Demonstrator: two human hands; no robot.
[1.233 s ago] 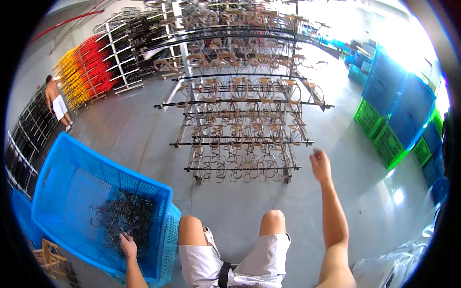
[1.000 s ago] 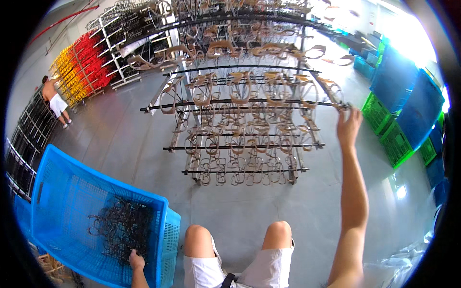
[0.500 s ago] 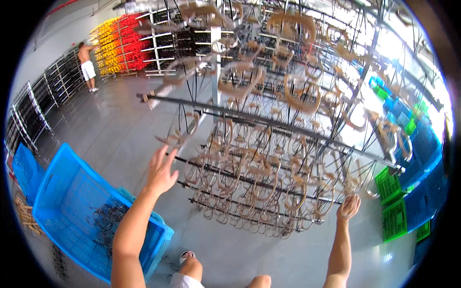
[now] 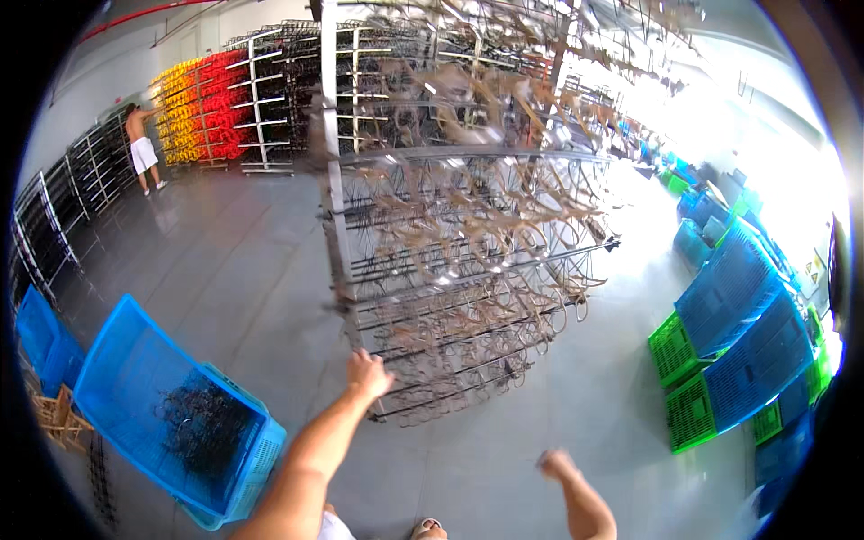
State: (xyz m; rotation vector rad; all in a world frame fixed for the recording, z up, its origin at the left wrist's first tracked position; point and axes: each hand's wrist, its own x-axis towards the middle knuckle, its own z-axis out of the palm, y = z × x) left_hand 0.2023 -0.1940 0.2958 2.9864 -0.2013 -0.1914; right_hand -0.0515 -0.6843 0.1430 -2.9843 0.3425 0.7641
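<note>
A tall metal rack (image 4: 331, 135) stands in front of me, its bars hung with many curved brown loops (image 4: 504, 229) on thin dark wires. My left hand (image 4: 367, 373) reaches out to the rack's near left upright, low down, with its fingers curled there. My right hand (image 4: 558, 463) is apart from the rack, low over the floor on the right. Motion smears its fingers, and I see nothing in it. The upper loops are blurred too.
A blue crate (image 4: 126, 360) with a tangle of black wires (image 4: 202, 423) stands at left. Blue and green crates (image 4: 688, 409) are stacked at right. Far left, a person (image 4: 142, 148) in white shorts stands by racks of yellow and red pieces (image 4: 211, 108).
The rack has turned, its bars now angled differently. My right hand has come off its right end and dropped down and inward. My left hand has moved right and down onto the upright.
</note>
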